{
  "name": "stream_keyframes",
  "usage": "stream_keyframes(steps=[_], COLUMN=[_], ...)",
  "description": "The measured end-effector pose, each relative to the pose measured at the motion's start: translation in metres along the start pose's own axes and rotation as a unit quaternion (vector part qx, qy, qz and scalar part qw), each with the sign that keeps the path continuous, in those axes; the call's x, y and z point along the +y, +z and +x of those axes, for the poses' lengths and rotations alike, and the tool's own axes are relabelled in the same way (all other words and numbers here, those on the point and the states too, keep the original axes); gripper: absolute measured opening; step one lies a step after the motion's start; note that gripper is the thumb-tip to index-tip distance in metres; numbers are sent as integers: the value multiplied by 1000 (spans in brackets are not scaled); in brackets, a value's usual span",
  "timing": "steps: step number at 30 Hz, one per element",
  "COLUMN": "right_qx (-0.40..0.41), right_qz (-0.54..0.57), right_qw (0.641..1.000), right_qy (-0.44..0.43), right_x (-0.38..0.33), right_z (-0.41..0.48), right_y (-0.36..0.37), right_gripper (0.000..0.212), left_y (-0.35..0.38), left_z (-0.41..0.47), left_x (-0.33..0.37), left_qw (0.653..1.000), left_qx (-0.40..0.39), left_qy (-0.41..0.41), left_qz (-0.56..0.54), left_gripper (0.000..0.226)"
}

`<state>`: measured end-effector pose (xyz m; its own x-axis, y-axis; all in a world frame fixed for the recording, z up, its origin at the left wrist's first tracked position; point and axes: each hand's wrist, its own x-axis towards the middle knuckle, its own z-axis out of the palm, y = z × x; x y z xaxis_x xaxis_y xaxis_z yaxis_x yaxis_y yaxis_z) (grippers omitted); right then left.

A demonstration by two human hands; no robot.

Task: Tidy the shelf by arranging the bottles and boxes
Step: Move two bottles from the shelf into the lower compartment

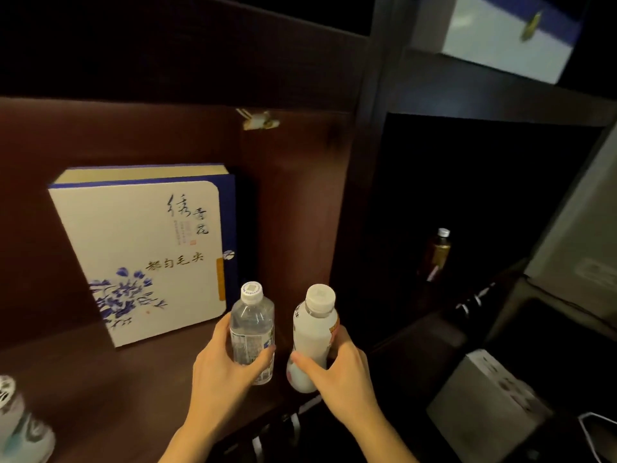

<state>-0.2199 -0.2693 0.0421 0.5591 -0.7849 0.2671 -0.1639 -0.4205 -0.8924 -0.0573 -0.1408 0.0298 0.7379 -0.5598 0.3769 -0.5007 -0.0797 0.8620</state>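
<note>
Left hand (223, 365) grips clear bottle (252, 315), right hand (340, 369) grips white bottle (314, 332); labels unreadable; box (140, 248) reads 都匀毛尖.

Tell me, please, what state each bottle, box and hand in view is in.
Clear bottle: capped, upright, gripped by the left hand.
White bottle: capped, gripped by the right hand.
Flowered box: closed, standing on edge.
Brown bottle: capped, upright, untouched in the right compartment.
</note>
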Motion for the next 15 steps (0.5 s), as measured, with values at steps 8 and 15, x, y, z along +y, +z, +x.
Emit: stream_keyframes(steps=[8,15], right_qx=[91,173], right_qz=[-50,-73], right_qw=[994,980], right_qy=[36,65], right_x=[0,12], right_z=[-36,-59], right_y=[-62,-111], right_gripper=[69,57], left_y=[37,89], left_z=[-20,-44], left_x=[31,68], left_qw=[991,968], left_qx=[-107,-206], left_qy=[69,115], left_qz=[-52,-82], left_gripper=[80,85])
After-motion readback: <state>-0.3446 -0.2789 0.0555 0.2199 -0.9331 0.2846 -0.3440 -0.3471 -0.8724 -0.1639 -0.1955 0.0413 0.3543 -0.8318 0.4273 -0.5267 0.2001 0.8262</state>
